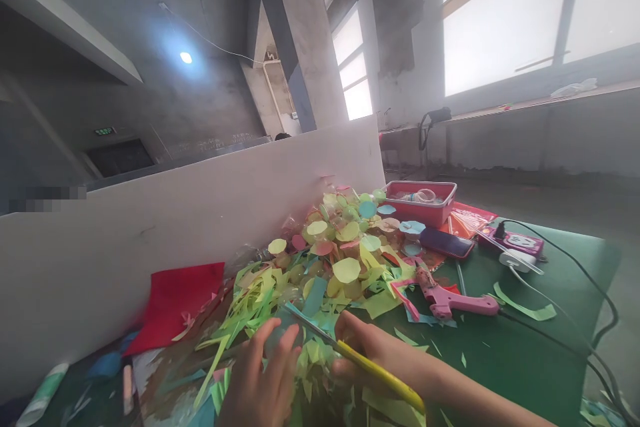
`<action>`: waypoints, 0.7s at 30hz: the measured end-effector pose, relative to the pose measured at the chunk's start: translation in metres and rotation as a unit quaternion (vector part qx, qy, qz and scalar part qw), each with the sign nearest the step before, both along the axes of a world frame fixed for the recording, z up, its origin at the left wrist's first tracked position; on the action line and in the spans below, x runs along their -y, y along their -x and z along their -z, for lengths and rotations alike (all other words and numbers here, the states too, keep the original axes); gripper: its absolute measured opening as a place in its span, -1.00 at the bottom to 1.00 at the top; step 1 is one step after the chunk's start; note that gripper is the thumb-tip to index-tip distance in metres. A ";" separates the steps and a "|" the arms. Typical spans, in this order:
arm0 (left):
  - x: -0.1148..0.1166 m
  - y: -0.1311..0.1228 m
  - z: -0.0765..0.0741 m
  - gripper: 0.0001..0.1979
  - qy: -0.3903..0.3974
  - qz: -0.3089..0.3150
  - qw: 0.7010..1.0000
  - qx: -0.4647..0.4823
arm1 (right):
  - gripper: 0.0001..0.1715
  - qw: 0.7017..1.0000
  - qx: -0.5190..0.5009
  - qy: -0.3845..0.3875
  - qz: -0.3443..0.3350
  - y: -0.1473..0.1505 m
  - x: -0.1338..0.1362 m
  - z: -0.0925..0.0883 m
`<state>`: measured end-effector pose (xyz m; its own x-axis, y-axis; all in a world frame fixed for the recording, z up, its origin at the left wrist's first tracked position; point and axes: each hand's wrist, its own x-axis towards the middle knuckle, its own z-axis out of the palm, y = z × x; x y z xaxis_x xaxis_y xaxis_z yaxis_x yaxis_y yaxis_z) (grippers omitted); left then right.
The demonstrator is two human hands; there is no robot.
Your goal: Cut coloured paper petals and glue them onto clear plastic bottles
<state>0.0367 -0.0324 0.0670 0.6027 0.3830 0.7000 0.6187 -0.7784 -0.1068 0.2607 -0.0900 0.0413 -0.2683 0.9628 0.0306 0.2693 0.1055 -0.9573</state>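
My right hand (367, 343) is closed on a pair of scissors with yellow handles (385, 377); the blades (310, 323) point to the upper left. The fingers of my left hand (260, 373) curl around a pale bluish rounded piece (283, 339), close to the blades. Its kind is unclear, as the fingers partly cover it. Both hands are above a heap of cut paper, with yellow-green strips (257, 293) on the left and small paper discs (346, 270) on clear plastic pieces farther back.
A pink glue gun (460, 300) lies right of the heap on the green table (505, 353). Behind it are a phone (447, 242), a red basket (423, 210) and a power strip (517, 240) with trailing cords. Red sheet (177, 303) lies left, against a white panel (200, 230).
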 end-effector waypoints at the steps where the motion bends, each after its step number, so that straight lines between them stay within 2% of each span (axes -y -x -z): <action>1: 0.000 -0.001 -0.001 -0.72 -0.008 0.004 1.000 0.002 | -0.34 1.000 0.003 0.000 0.000 0.000 0.000 0.000; 6: 0.000 -0.005 -0.004 -0.77 -0.038 0.007 0.999 0.038 | -0.32 0.999 0.005 -0.022 -0.033 -0.003 0.001 -0.002; 9: 0.000 -0.004 -0.004 -0.80 -0.038 0.023 0.999 0.029 | -0.34 0.997 0.000 -0.044 -0.055 -0.004 0.002 -0.003; 12: 0.001 -0.003 -0.002 -0.80 -0.048 0.036 0.998 -0.001 | -0.36 0.998 -0.008 -0.044 -0.047 -0.004 0.001 -0.002; 17: -0.001 -0.001 0.002 -0.72 -0.127 0.034 0.988 -0.082 | -0.39 0.999 -0.010 -0.027 -0.023 -0.001 0.000 -0.001; 21: -0.003 0.000 -0.001 -0.68 -0.174 0.047 0.978 -0.107 | -0.39 1.000 -0.011 -0.024 -0.006 -0.001 0.002 -0.004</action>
<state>0.0371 -0.0291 0.0677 0.7705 0.0800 0.6324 0.4812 -0.7236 -0.4948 0.2619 -0.0916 0.0453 -0.2782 0.9569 0.0831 0.2467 0.1548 -0.9566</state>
